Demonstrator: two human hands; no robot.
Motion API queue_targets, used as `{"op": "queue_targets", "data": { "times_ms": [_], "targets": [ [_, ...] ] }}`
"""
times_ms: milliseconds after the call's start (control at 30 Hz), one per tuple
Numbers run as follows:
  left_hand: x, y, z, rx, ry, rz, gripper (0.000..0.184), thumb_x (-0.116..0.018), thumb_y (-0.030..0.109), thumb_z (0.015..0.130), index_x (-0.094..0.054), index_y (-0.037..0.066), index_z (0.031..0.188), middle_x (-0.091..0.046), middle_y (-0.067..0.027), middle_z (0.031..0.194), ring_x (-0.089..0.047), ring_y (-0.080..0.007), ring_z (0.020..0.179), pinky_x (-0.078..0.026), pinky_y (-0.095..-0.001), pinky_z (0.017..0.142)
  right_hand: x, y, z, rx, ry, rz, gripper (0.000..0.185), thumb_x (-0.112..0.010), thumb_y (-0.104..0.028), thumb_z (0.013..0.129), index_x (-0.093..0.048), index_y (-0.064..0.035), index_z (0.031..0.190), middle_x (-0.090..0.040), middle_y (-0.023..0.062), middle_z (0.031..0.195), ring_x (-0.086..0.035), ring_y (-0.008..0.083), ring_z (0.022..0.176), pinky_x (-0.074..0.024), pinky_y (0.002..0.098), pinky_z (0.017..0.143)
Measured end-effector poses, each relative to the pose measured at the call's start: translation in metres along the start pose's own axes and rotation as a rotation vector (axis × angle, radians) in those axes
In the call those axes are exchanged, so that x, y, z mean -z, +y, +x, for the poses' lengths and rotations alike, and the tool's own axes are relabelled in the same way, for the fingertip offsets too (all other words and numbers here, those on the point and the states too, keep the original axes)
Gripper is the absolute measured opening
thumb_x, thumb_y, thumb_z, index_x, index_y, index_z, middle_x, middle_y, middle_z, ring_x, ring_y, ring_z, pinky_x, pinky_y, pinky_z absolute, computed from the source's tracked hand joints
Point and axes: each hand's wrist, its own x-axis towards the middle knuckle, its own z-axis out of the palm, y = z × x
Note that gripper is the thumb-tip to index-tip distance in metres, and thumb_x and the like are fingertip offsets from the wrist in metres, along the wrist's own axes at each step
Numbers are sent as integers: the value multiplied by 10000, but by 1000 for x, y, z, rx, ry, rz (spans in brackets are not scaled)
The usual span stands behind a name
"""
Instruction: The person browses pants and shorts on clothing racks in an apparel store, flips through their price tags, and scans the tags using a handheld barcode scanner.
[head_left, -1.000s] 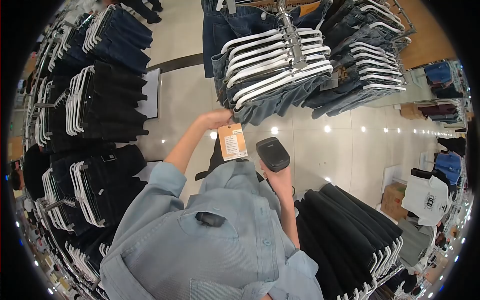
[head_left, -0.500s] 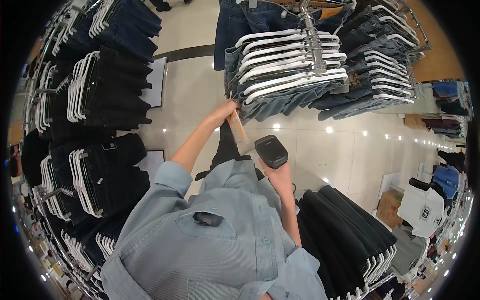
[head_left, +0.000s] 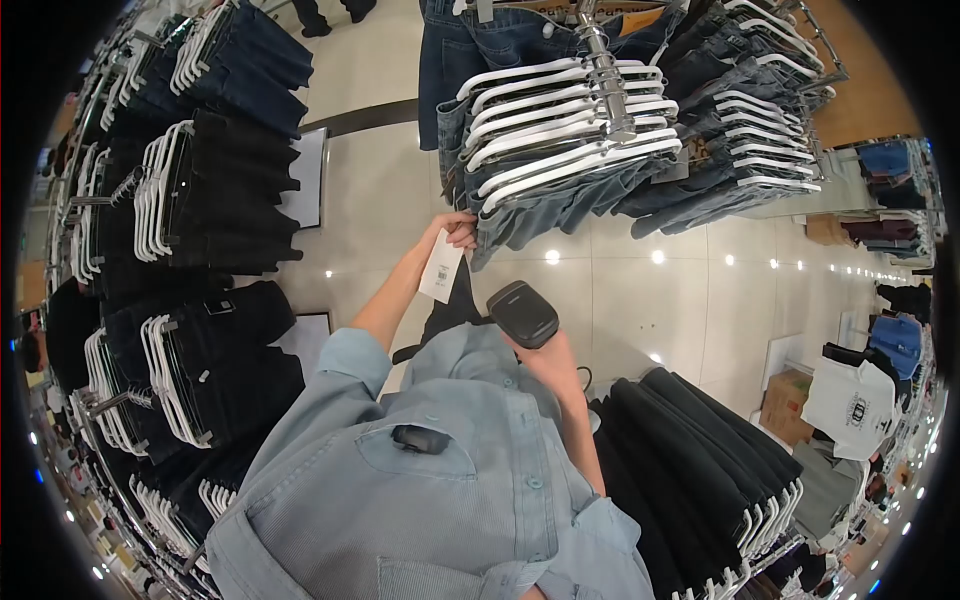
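My left hand (head_left: 452, 233) pinches a white price tag (head_left: 440, 268), printed side up, at the left edge of a rack of jeans. The tag shows a small barcode. Just above my fingers hang blue-grey jeans (head_left: 560, 205) on white hangers (head_left: 575, 165). My right hand (head_left: 548, 360) is wrapped round a black handheld scanner (head_left: 523, 313), whose rounded head faces up. The scanner is to the right of the tag and a little lower, apart from it. The handle is mostly hidden by my fingers.
Racks of dark trousers (head_left: 240, 190) line the left side. Folded-over black trousers (head_left: 690, 470) hang at lower right. A metal rack arm (head_left: 610, 90) juts toward me. Farther right are a cardboard box (head_left: 787, 405) and a white T-shirt (head_left: 850, 405). Another person's legs (head_left: 312, 15) show at the top.
The tag has turned from an orange-brown side to its white barcode side in my left hand. The scanner in my right hand has shifted slightly left and down.
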Motion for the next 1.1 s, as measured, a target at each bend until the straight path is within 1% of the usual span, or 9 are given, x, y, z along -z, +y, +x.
{"op": "queue_targets", "data": {
  "times_ms": [67,167,267,500,567,800,900,967,1100],
  "targets": [
    [-5,0,-2,-22,-36,-68,432,-453,113,1025,-411,181,600,-297,32,474,-332,-133,499,-373,-288,671,-2,2,-2,61,-30,-81,234,-797,-181,894,-729,26,979,-712,64,739,-661,124,703,-535,321,674],
    [-24,5,-6,0,-6,-29,487,-440,149,1041,-345,206,567,-262,39,455,-296,-121,482,-326,-280,621,-11,3,-2,132,-35,-42,313,-817,-191,826,-715,60,984,-751,193,841,-752,213,814,-569,364,761],
    [-19,3,-6,15,0,-52,495,-439,135,1040,-341,205,560,-275,31,453,-285,-122,470,-303,-280,584,-17,1,-2,146,-81,-69,305,-801,-176,816,-698,72,961,-729,212,807,-749,216,787,-568,373,738],
    [-27,9,-11,51,29,-43,416,-415,81,1031,-401,169,624,-336,29,456,-281,-119,457,-309,-271,548,-22,-9,-2,167,-118,-62,285,-782,-170,824,-693,73,944,-720,208,785,-722,192,741,-561,376,719],
    [-30,9,-12,53,16,-22,422,-416,86,1032,-399,169,619,-336,30,460,-287,-117,456,-307,-273,543,-19,-6,-1,87,-178,-108,331,-826,-182,848,-726,53,1059,-778,127,923,-706,131,865,-564,336,799],
    [-10,1,-3,55,23,-68,278,-429,92,1025,-446,177,760,-316,22,430,-285,-133,383,-274,-294,478,-17,-6,-7,168,-66,-31,271,-777,-155,831,-712,72,965,-757,190,834,-727,174,805,-559,362,745],
    [-21,9,-6,105,41,-41,401,-428,113,1018,-414,161,619,-323,34,466,-309,-116,456,-311,-268,538,-13,-2,-7,148,-36,-30,279,-794,-161,827,-725,66,973,-773,169,856,-725,159,824,-560,358,754],
    [-26,11,-8,79,40,-29,370,-444,122,1010,-424,161,642,-309,32,469,-303,-120,450,-303,-271,527,-10,-2,-8,106,-32,-75,242,-798,-172,876,-732,43,965,-718,82,762,-657,115,667,-530,319,634],
    [-16,4,-2,77,146,31,270,-479,149,987,-482,160,717,-307,27,453,-292,-128,421,-290,-275,492,-10,3,-6,167,18,60,225,-795,-172,882,-725,39,915,-672,44,693,-603,97,577,-482,303,555]
  ]
}}
